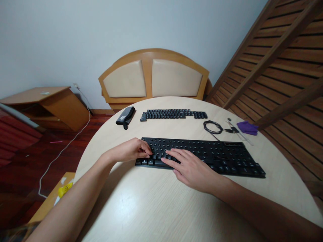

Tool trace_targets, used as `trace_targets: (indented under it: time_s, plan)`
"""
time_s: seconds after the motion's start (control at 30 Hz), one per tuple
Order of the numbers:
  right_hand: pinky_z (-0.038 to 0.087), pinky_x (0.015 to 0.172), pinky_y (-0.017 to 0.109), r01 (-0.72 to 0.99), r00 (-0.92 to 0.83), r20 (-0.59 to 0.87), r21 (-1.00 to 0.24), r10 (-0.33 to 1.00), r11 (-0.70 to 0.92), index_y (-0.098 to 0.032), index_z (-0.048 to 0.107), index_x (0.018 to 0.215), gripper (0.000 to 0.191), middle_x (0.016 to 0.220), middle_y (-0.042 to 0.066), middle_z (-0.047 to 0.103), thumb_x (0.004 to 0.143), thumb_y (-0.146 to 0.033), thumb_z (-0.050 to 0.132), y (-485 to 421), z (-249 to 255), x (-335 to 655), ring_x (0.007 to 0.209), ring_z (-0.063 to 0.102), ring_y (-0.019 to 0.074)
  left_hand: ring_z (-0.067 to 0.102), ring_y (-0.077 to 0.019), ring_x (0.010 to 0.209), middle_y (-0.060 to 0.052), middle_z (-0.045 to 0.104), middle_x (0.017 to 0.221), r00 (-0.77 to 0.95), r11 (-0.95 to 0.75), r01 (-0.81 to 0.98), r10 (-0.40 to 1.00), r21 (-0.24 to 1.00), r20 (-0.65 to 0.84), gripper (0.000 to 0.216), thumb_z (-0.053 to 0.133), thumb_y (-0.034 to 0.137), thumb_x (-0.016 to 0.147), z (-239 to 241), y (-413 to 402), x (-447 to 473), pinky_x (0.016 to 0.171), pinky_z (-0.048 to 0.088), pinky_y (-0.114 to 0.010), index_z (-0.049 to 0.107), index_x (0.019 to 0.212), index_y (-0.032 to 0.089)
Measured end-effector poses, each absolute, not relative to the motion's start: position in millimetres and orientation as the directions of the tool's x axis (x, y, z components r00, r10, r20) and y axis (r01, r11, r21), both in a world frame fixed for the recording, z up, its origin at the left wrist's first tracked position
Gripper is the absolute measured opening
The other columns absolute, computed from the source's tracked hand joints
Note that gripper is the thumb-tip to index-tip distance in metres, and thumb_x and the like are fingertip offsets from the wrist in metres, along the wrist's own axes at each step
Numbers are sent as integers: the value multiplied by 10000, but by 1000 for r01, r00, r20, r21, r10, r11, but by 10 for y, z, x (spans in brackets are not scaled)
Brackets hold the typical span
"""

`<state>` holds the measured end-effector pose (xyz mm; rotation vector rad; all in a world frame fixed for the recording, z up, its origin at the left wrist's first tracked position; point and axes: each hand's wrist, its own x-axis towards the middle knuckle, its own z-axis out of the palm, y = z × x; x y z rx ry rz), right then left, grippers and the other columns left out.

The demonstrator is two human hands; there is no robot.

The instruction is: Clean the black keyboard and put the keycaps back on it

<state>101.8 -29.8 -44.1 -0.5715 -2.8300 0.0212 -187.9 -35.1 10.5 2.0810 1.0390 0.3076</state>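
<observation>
Left hand [136, 149] over edge of keyboard [207, 152]

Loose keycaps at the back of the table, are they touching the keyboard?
No, the loose keycaps lie beyond the keyboard, with a strip of bare tabletop between them.

Soft, moderate light puts a pale glare on the tabletop [141, 208], with wide-angle stretching toward the edges.
</observation>
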Motion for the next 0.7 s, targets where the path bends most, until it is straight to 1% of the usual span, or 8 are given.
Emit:
trace_targets:
  time_s: [0.1, 0.23, 0.37, 0.5, 0.7]
  plan:
    - [439, 1110, 504, 381, -890, 247, -62, 384, 923, -229, 534, 1442, 491, 1494, 124, 533, 955, -170, 550, -302, -435, 1019, 1371, 479, 300, 693, -168, 813, -82, 767, 953, 629, -375, 590, 769, 715, -116, 218, 592, 261, 963, 86, -351, -1883, 729, 524, -261, 774, 913, 153]
    - [445, 1107, 502, 382, -890, 243, -60, 385, 922, -222, 540, 1436, 488, 1491, 127, 536, 951, -169, 554, -308, -423, 1016, 1365, 487, 305, 696, -166, 772, -70, 773, 945, 564, -331, 661, 811, 673, -156, 178, 614, 237, 922, 44, -355, -1903, 678, 524, -256, 765, 973, 157]
    - [446, 1105, 511, 378, -891, 246, -65, 382, 924, -218, 546, 1430, 491, 1487, 136, 539, 943, -156, 555, -305, -425, 1015, 1366, 489, 306, 690, -149, 727, -46, 772, 897, 533, -331, 705, 831, 628, -160, 142, 649, 213, 889, 52, -373, -1900, 642, 508, -237, 762, 962, 167]
    - [447, 1103, 512, 379, -890, 246, -69, 384, 923, -223, 540, 1436, 503, 1491, 131, 536, 938, -151, 558, -302, -423, 1017, 1367, 487, 307, 689, -142, 726, -38, 769, 884, 566, -400, 697, 817, 595, -114, 117, 661, 188, 891, 91, -385, -1872, 669, 510, -238, 769, 935, 174]
    - [438, 1111, 503, 376, -892, 245, -66, 381, 924, -219, 544, 1433, 494, 1486, 133, 541, 943, -159, 559, -301, -416, 1019, 1361, 491, 300, 702, -159, 774, -59, 770, 899, 615, -451, 652, 785, 610, -77, 156, 645, 240, 941, 110, -381, -1829, 723, 530, -256, 779, 896, 173]
